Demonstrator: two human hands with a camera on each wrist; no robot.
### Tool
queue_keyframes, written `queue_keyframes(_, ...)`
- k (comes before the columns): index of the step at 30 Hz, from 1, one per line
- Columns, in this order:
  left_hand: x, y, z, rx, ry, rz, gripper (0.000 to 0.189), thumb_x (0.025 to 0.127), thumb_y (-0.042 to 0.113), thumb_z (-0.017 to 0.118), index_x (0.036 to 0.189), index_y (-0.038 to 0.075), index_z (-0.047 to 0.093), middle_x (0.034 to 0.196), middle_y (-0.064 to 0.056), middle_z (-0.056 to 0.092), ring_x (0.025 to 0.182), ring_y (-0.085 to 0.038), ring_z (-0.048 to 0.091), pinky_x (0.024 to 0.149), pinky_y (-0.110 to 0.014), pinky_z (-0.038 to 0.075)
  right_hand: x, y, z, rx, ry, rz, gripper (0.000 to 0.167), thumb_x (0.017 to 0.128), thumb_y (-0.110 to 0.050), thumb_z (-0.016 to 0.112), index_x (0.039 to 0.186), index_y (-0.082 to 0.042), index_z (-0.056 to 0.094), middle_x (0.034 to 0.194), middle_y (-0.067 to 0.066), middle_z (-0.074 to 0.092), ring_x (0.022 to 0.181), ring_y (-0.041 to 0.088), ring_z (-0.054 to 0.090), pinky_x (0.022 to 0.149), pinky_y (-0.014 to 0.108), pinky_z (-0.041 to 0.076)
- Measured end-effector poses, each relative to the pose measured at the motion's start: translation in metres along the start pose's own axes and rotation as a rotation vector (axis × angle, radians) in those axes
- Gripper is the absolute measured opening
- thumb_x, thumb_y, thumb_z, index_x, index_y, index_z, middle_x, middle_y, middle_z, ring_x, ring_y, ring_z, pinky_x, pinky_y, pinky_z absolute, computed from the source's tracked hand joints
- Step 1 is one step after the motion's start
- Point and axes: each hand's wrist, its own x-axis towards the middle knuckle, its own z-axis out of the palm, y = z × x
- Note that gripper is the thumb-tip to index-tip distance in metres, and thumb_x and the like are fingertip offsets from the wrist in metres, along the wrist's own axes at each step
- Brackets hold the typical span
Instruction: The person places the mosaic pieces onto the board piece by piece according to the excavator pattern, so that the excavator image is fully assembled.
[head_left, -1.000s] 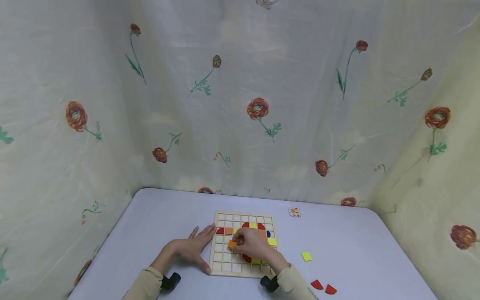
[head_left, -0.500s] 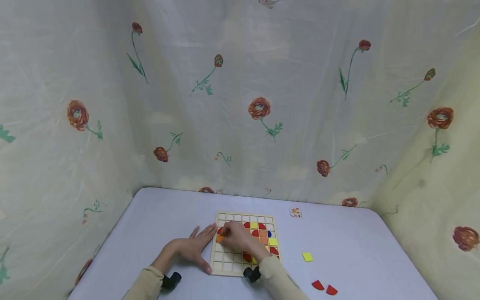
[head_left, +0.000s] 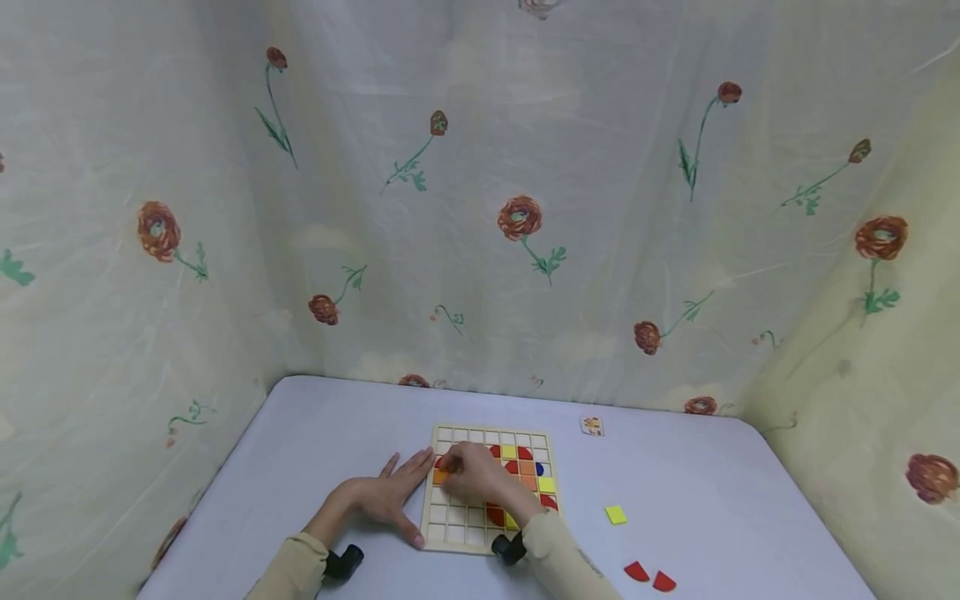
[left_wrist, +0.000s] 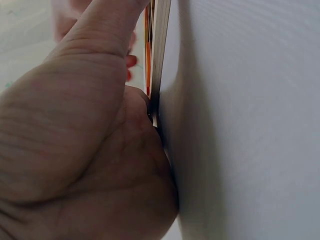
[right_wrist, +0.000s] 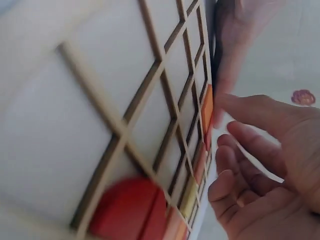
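Note:
My left hand [head_left: 386, 498] lies spread along the left side of a wooden grid board [head_left: 456, 546], its fingertips and thumb at the frame. In the left wrist view the palm [left_wrist: 100, 150] rests against the table beside the board's edge. Over the board's left part is my right hand [head_left: 476, 473], fingers bent and thumb stretched toward an orange square tile [head_left: 440, 477]. That tile lies at the left column, just below a red quarter-circle tile [head_left: 439, 462]. In the right wrist view, thumb and index fingertip are right at the orange tile [right_wrist: 207, 110]. The right hand hides several middle cells.
Red, yellow and orange tiles [head_left: 527, 467] and a blue piece [head_left: 539, 470] sit in the board's right part. A loose yellow square [head_left: 616, 514] and two red quarter-circles [head_left: 637, 572] lie right of it. A small picture card [head_left: 592, 426] lies behind.
My right hand has carried the orange tile leftward from the second column to the left column. In the last half second it has hardly moved. My left hand has stayed in place.

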Motion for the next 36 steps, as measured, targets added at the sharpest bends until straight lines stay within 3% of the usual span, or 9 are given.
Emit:
queue_keyframes(5,-0.001,0.001,0.000,-0.001,0.006,-0.001,0.126,0.069,0.061,0.077,0.156,0.009,0.003,0.164,-0.007,-0.005,0.151,-0.024,-0.007,0.120,-0.053,-0.008,-0.016,0.005,-0.013,0.080,0.034,-0.036,0.025,0.087,-0.021,0.072,0.108,-0.011,0.068,0.093,-0.003,0.064,0.082,0.011,0.055,0.070,0.021,0.049)
queue_keyframes(9,0.000,0.004,0.000,-0.001,0.009,-0.015,0.125,0.068,0.061,0.078,0.156,0.009,0.004,0.164,-0.007,-0.005,0.151,-0.024,-0.007,0.121,-0.052,-0.008,-0.038,0.017,-0.031,0.128,-0.019,-0.035,0.025,0.086,-0.023,0.073,0.108,-0.013,0.065,0.102,0.002,0.065,0.089,0.015,0.055,0.073,0.024,0.048)
queue_keyframes(16,0.003,0.005,0.002,-0.005,0.004,-0.031,0.126,0.068,0.062,0.078,0.156,0.010,0.004,0.164,-0.005,-0.004,0.151,-0.023,-0.006,0.121,-0.051,-0.007,-0.094,0.077,-0.071,0.207,-0.160,0.053,0.032,0.084,-0.019,0.073,0.112,-0.012,0.057,0.108,0.008,0.057,0.099,0.022,0.047,0.076,0.028,0.043)
queue_keyframes(20,0.002,0.003,0.002,-0.006,0.005,-0.035,0.128,0.067,0.063,0.078,0.156,0.010,0.003,0.164,-0.005,-0.005,0.151,-0.023,-0.007,0.121,-0.051,-0.008,-0.123,0.107,-0.092,0.211,-0.123,0.123,0.037,0.083,-0.015,0.073,0.115,-0.008,0.056,0.111,0.009,0.056,0.102,0.023,0.045,0.073,0.028,0.041)
queue_keyframes(24,0.002,0.001,0.002,-0.003,0.011,-0.038,0.128,0.066,0.064,0.077,0.156,0.011,0.003,0.164,-0.004,-0.005,0.151,-0.023,-0.007,0.121,-0.051,-0.008,-0.144,0.131,-0.108,0.214,-0.066,0.164,0.040,0.083,-0.011,0.072,0.118,-0.003,0.055,0.115,0.012,0.057,0.102,0.025,0.046,0.077,0.030,0.041)
queue_keyframes(30,0.000,0.004,0.002,-0.029,-0.001,-0.048,0.127,0.067,0.061,0.079,0.156,0.010,0.004,0.164,-0.005,-0.004,0.151,-0.024,-0.007,0.120,-0.052,-0.009,-0.165,0.157,-0.117,0.199,-0.010,0.187,0.048,0.081,-0.006,0.072,0.122,0.001,0.048,0.122,0.015,0.053,0.102,0.025,0.046,0.080,0.028,0.042)
queue_keyframes(36,0.000,0.004,0.000,-0.016,-0.001,-0.043,0.127,0.067,0.062,0.078,0.156,0.011,0.003,0.164,-0.005,-0.006,0.151,-0.023,-0.008,0.121,-0.051,-0.009,-0.167,0.165,-0.113,0.132,0.025,0.199,0.033,0.080,-0.004,0.071,0.110,0.000,0.058,0.101,0.008,0.059,0.088,0.019,0.048,0.068,0.020,0.043)
